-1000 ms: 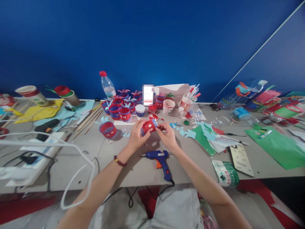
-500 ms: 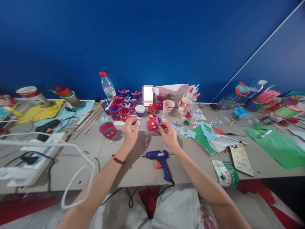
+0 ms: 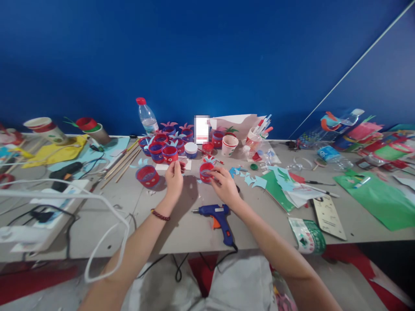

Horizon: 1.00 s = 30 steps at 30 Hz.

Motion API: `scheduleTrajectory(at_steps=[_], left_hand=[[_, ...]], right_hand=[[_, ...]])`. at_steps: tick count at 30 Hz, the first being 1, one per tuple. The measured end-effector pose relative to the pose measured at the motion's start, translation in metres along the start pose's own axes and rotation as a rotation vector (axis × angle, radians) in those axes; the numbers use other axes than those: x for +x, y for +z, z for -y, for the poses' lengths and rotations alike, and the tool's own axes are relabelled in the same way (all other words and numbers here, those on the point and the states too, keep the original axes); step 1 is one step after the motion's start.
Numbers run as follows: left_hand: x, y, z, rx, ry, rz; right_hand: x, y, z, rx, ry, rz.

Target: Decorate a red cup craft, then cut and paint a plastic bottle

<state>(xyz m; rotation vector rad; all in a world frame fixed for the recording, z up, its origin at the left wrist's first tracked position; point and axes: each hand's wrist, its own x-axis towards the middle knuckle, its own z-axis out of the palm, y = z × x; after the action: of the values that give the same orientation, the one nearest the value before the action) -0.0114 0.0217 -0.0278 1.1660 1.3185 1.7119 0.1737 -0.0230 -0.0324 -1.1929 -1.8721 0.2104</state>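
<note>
Red leaf-topped cup [image 3: 204,178], gripped by right fingers [image 3: 221,173], left fingers [image 3: 177,169] pinched together, glue gun [image 3: 220,217] lay near tabletop's front edge [image 3: 178,247].

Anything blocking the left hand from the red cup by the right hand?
Nothing visible does: mostly tabletop shows between the left hand and the red cup, whose rim the right hand appears to touch. The blue hot glue gun lies nearer the person, outside that gap.

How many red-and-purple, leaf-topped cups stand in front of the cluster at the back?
2: one red-and-purple cup with light-blue leaves left of the left hand; another similar leaf-topped cup at the right hand. The hands might hide more.
</note>
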Motion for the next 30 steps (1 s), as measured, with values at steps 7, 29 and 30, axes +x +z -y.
scheduleTrajectory(at_steps=[7, 29, 30], left_hand=[[-0.003, 0.000, 0.001, 0.051, 0.111, 0.087], [-0.007, -0.004, -0.007, 0.228, 0.377, 0.156], [-0.007, -0.005, -0.010, 0.238, 0.414, 0.157]], right_hand=[[0.004, -0.009, 0.011, 0.038, 0.072, -0.013], [-0.099, -0.060, 0.074, -0.528, 0.534, 0.656], [-0.102, -0.059, 0.075, -0.516, 0.536, 0.631]])
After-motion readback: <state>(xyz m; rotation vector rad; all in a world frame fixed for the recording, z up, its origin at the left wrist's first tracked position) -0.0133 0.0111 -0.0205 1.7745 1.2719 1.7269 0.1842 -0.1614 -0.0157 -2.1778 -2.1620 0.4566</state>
